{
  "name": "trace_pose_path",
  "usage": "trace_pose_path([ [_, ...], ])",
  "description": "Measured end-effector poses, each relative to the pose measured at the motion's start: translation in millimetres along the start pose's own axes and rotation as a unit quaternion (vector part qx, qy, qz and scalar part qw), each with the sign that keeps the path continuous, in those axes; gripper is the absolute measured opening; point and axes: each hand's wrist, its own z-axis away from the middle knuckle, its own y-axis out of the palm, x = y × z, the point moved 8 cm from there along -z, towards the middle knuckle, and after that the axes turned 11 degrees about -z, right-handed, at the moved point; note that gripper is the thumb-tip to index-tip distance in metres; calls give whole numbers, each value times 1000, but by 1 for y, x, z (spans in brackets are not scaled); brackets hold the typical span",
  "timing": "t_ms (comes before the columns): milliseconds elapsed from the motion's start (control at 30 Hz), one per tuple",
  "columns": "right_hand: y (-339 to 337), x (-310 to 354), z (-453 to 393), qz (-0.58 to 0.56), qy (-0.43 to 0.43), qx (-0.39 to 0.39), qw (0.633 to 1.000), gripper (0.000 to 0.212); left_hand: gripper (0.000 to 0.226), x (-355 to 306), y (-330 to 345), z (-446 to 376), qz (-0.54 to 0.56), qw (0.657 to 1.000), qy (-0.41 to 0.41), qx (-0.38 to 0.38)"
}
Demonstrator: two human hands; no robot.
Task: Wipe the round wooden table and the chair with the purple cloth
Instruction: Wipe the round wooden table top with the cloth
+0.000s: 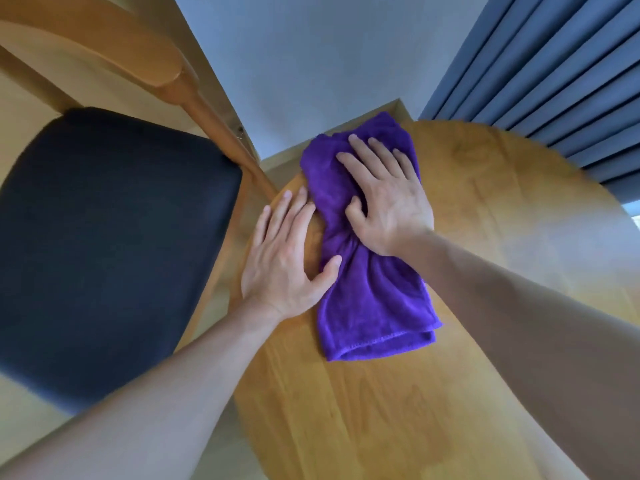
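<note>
Pressing purple cloth (367,271) onto the round counter (485,271) at 11 o'clock, my right hand (391,206) flat, fingers straight. Left hand (284,258) flat beside, thumb touching cloth. Chair (104,237) at 9 o'clock.

Single head view — steeply downward, close over table (450,341), chair (104,237) at left

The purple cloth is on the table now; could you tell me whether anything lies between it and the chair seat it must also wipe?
Nothing visible does. The purple cloth lies on the round wooden table under the right hand. Only the left hand, flat on the table edge, lies toward the chair, whose dark seat is bare.
</note>
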Motion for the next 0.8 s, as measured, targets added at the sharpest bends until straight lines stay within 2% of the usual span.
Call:
trace_pose_path([
  [133,-5,-5,8,-51,129,-106,985,63,84,0,-1,2,10,1000,4,-3],
  [233,3,2,29,-71,188,-136,970,60,77,-1,-4,4,25,1000,12,-7],
  [333,3,3,57,-39,182,-108,977,58,70,-3,-7,3,54,998,18,1],
  [500,-16,3,83,-38,131,-58,989,58,63,8,-13,9,102,991,37,72],
  [567,-21,9,85,-27,94,-46,994,54,58,27,-21,14,77,993,23,84],
  [633,-27,13,82,-14,85,-71,994,49,57,45,-34,20,40,997,-25,55],
  [700,-25,17,77,-18,88,-88,992,54,57,42,-45,29,24,997,-66,9],
  [767,-6,22,71,-20,93,-39,995,67,59,16,-42,40,29,998,-56,-3],
  [800,6,23,70,-12,97,-10,995,71,61,-1,-34,46,29,999,-35,16],
])
